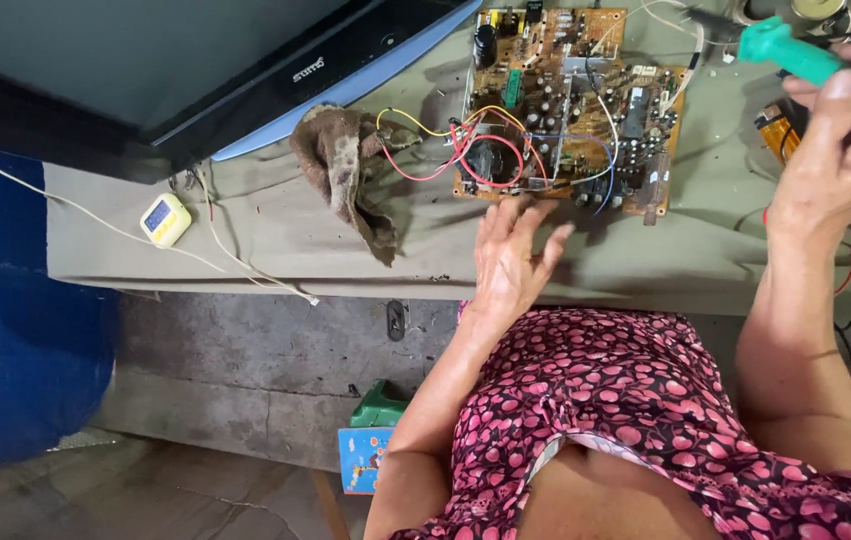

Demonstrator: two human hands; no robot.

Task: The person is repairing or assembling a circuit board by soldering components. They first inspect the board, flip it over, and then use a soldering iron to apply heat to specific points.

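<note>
A brown circuit board (570, 95) crowded with components and red, yellow and white wires lies on the grey workbench (275, 240). My left hand (512, 258) hovers flat, fingers apart, just at the board's near edge, holding nothing. At the upper right, my right hand (840, 150) grips a tool with a green handle (810, 62), raised to the right of the board.
A dirty brown rag (345, 165) lies left of the board. A flat television (175, 60) leans at the bench's far left. A small yellow-white device (166, 219) on a thin cable sits near the front edge. A green tool and a blue box (370, 450) rest on the floor below.
</note>
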